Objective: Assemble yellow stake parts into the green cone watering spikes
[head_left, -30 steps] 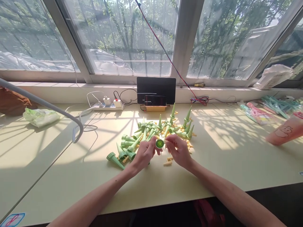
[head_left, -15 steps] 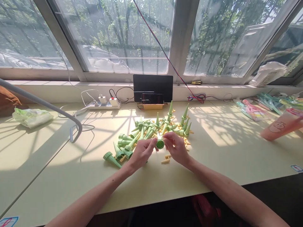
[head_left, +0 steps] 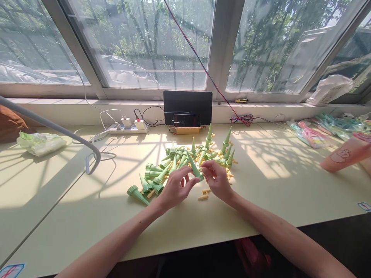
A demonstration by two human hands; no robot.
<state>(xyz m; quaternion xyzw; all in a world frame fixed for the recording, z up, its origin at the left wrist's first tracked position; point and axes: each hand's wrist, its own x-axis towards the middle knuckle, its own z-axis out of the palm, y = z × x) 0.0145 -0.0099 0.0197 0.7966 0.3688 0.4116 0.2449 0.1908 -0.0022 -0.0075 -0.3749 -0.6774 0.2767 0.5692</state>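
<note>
A green plastic plant watering spike (head_left: pixel 193 166) is gripped near its wide end by my left hand (head_left: pixel 178 187), with its point up and leaning left. My right hand (head_left: pixel 216 178) is closed in a pinch close beside the spike's wide end; what lies between its fingertips is too small to make out. Just beyond both hands spreads a pile of green spikes (head_left: pixel 158 173), some lying, some standing on their wide ends, with small tan pieces among them. Several loose tan pegs (head_left: pixel 203 197) lie under my right hand.
A tablet (head_left: pixel 188 104) with a phone before it stands at the back. To the left are a power strip (head_left: pixel 127 130), a grey curved bar (head_left: pixel 72 135) and a plastic packet (head_left: pixel 42 143). At right lie a pink cup (head_left: pixel 344 154) and bagged items (head_left: pixel 310 135).
My left hand has turned the green spike: its open wide end faced me before, and now its side shows with the tip upward. My right hand stays close beside it.
</note>
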